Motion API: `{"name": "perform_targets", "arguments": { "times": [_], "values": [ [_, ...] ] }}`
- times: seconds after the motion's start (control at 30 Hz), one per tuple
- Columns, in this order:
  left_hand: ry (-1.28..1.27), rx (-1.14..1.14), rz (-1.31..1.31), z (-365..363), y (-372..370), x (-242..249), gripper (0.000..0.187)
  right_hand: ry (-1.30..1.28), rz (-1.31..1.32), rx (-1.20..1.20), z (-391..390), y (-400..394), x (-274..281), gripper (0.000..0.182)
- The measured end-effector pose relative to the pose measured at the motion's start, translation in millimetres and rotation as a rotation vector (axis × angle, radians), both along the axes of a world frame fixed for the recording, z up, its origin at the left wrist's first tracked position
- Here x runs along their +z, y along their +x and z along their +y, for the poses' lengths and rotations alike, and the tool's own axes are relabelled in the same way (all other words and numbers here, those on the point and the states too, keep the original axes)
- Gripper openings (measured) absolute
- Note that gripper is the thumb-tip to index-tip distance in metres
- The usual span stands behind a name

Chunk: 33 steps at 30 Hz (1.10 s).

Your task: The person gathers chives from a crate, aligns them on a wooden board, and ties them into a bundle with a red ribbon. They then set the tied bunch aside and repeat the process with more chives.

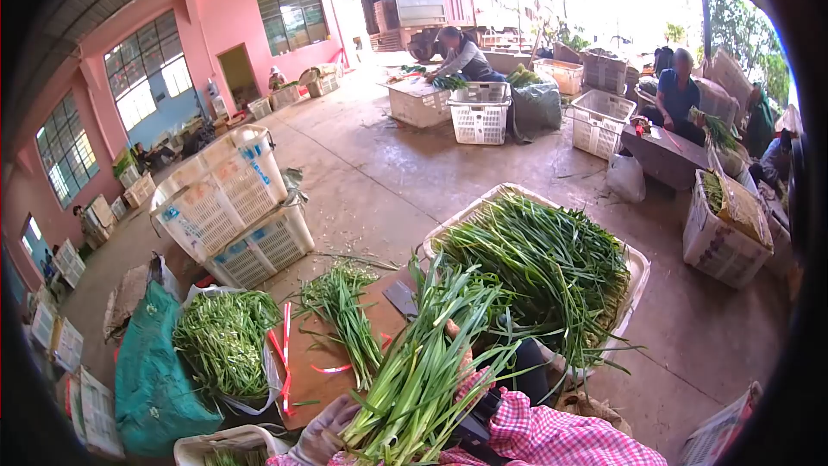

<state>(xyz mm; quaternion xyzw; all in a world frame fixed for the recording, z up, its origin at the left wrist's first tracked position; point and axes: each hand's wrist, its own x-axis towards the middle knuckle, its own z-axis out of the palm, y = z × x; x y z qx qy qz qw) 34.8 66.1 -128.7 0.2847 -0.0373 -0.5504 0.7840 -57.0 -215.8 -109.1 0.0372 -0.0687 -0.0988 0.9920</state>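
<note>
A large bunch of long, flat-leaved greens [423, 371], which look like garlic chives, lies across my front with its pale stem ends low. My left hand [332, 427], in a light glove, is closed round the stem ends. My right hand [460, 343] grips the bunch higher up, mostly hidden by leaves. Beneath is a brown board [379, 306] with a smaller bunch of greens [345, 319] on it. Red-and-white tie strips [285, 354] lie at the board's left side. To the right, a white crate [640, 280] is heaped with the same long greens [552, 267].
Left of the board stand a bag of cut green stalks [226, 341] and a teal sack [155, 380]. Stacked white crates [228, 198] rise beyond. Two people [470, 60] [677, 95] sit farther off beside crates and work surfaces. Concrete floor [371, 164] stretches between.
</note>
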Motion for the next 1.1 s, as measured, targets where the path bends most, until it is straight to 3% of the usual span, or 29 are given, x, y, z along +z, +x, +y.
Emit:
{"name": "perform_targets", "arguments": {
  "times": [0.1, 0.17, 0.23, 0.3, 0.37, 0.5, 0.6, 0.7, 0.77, 0.83, 0.9, 0.97, 1.0, 1.1],
  "values": [
    [-0.051, -0.108, 0.019, -28.2, 7.5, 6.3, 0.063, -0.064, 0.227, -0.015, 6.7, -5.6, 15.2, 0.044],
    [-0.052, -0.169, 0.019, -55.6, 1.9, 26.9, 0.068, -0.086, 0.198, -0.023, 4.0, -6.4, 17.8, 0.044],
    [-0.204, -0.395, 0.103, -80.1, -0.7, 34.5, 0.066, -0.345, 0.186, -0.183, -3.3, -7.3, 13.5, 0.044],
    [-0.984, -0.572, 0.078, -131.8, 11.9, -23.9, 0.066, -0.303, 0.36, -0.106, -10.7, -19.5, 46.3, 0.04],
    [-0.224, -0.489, 0.033, -132.1, -15.2, 46.7, 0.067, -0.413, 0.35, -0.157, -37.1, -15.1, 39.7, 0.046],
    [-0.266, -0.559, 0.157, -193.9, -36.5, 72.9, 0.068, -0.509, 0.467, -0.361, -91.6, -35.6, 75.4, 0.042],
    [-0.453, -0.563, 0.274, -249.7, -74.7, 88.2, 0.059, -0.529, 0.287, -0.305, -155.9, -54.9, 68.1, 0.044],
    [-0.526, -0.452, 0.455, -302.3, -120.0, 21.1, 0.055, -0.524, 0.273, -0.196, -201.9, -88.8, 45.6, 0.048],
    [-0.623, -0.548, 0.642, -329.1, -151.6, -28.4, 0.052, -0.637, 0.71, -0.212, -205.1, -123.8, 34.7, 0.05],
    [-0.375, -0.361, 0.672, -341.6, -187.9, -62.9, 0.049, -0.789, 0.978, -0.211, -201.7, -162.3, 12.6, 0.052],
    [-0.241, -0.345, 0.696, -338.2, -210.7, -33.8, 0.05, -0.804, 0.953, -0.287, -206.3, -187.6, -47.5, 0.048],
    [-0.189, -0.325, 0.545, -341.0, -221.5, -55.5, 0.055, -1.823, 0.909, -0.706, -211.3, -224.8, -120.0, 0.041],
    [-0.18, -0.369, 0.569, -339.5, -222.1, -67.9, 0.06, -1.837, 0.862, -0.746, -215.8, -222.3, -117.3, 0.041],
    [-0.251, -0.409, 0.703, -338.7, -220.2, -106.3, 0.057, -0.996, 0.643, -0.216, -206.7, -227.0, -89.8, 0.034]
  ]
}}
